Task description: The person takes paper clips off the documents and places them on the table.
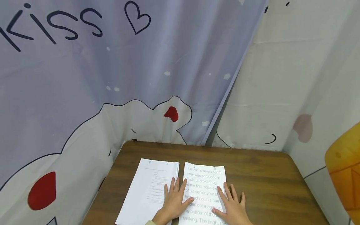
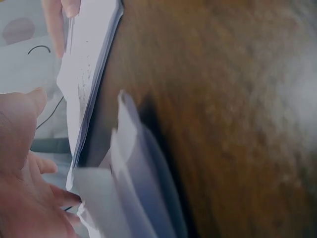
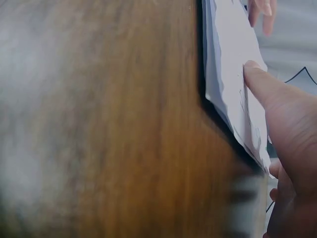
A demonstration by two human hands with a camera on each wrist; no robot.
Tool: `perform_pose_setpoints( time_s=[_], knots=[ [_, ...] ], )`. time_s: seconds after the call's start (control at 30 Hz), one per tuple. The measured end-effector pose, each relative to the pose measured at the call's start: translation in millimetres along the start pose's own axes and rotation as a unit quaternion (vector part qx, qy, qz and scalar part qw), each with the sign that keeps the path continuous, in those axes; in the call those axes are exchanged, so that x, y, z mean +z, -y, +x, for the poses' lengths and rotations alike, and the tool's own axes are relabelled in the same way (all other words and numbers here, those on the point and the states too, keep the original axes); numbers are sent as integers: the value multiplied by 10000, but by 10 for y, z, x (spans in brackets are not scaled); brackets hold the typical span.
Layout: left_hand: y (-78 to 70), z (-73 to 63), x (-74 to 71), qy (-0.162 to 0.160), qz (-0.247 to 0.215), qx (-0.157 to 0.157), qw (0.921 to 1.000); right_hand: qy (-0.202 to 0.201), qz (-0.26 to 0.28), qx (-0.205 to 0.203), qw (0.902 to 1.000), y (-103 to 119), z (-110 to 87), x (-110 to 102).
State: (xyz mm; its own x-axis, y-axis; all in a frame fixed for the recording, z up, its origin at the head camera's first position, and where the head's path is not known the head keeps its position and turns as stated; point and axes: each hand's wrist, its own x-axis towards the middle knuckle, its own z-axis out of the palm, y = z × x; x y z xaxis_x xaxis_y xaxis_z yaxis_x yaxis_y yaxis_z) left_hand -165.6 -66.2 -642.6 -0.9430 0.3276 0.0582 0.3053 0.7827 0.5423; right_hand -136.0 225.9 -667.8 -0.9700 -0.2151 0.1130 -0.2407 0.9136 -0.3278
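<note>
Two stacks of paper lie side by side on a wooden table in the head view. The right stack [image 1: 202,190] carries large printed text and has clips at its top edge. Smaller, fainter print covers the left stack [image 1: 140,193], which is clipped at the top too. My left hand [image 1: 175,200] spreads its fingers over the gap between the stacks, thumb reaching toward the right one. With fingers spread, my right hand [image 1: 233,204] rests at the right edge of the large-print stack. In the right wrist view its thumb [image 3: 262,82] lies on the paper.
The brown wooden table [image 1: 264,181] extends right of the papers and behind them. A printed curtain [image 1: 135,72] hangs along the table's back and left, and a pale cloth [image 1: 275,78] hangs at the right, with an orange shape printed on it.
</note>
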Motion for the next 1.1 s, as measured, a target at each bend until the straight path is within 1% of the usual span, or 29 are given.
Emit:
perform_pose_setpoints(
  time_s=[0.13, 0.4, 0.47, 0.53, 0.6, 0.7, 0.8, 0.83, 0.93, 0.97, 1.0, 1.1],
  knots=[
    [-23, -2, 49, -25, -31, -19, 10000, 60, 29, 14, 10000, 6, -15, 1],
    [-58, -17, 147, 41, -244, 8, 9997, 203, 4, 101, 9997, 7, -38, 59],
    [-57, -7, 166, -25, -326, 63, 9994, 178, 8, 70, 9998, 8, -41, 68],
    [-61, 7, 175, -159, -431, 98, 9989, 168, 43, 46, 9998, 10, -42, 66],
    [-63, 29, 177, -379, -560, 109, 9976, 151, 85, 19, 9998, 14, -40, 54],
    [-73, 66, 153, -687, -837, 58, 9941, 147, 169, -21, 9997, 25, -33, 24],
    [-77, 107, 122, -814, -1348, -54, 9875, 131, 225, -29, 9997, 41, -23, -15],
    [-75, 118, 113, -840, -1560, -60, 9842, 136, 259, -23, 9996, 45, -20, -27],
    [-66, 146, 98, -780, -2110, -216, 9741, 171, 285, 40, 9994, 58, -13, -60],
    [-63, 152, 95, -751, -2221, -259, 9718, 186, 292, 63, 9994, 61, -12, -66],
    [-60, 157, 92, -716, -2304, -290, 9700, 190, 301, 78, 9993, 63, -12, -71],
    [-52, 161, 92, -587, -2402, -388, 9682, 184, 337, 81, 9992, 64, -12, -73]
  ],
)
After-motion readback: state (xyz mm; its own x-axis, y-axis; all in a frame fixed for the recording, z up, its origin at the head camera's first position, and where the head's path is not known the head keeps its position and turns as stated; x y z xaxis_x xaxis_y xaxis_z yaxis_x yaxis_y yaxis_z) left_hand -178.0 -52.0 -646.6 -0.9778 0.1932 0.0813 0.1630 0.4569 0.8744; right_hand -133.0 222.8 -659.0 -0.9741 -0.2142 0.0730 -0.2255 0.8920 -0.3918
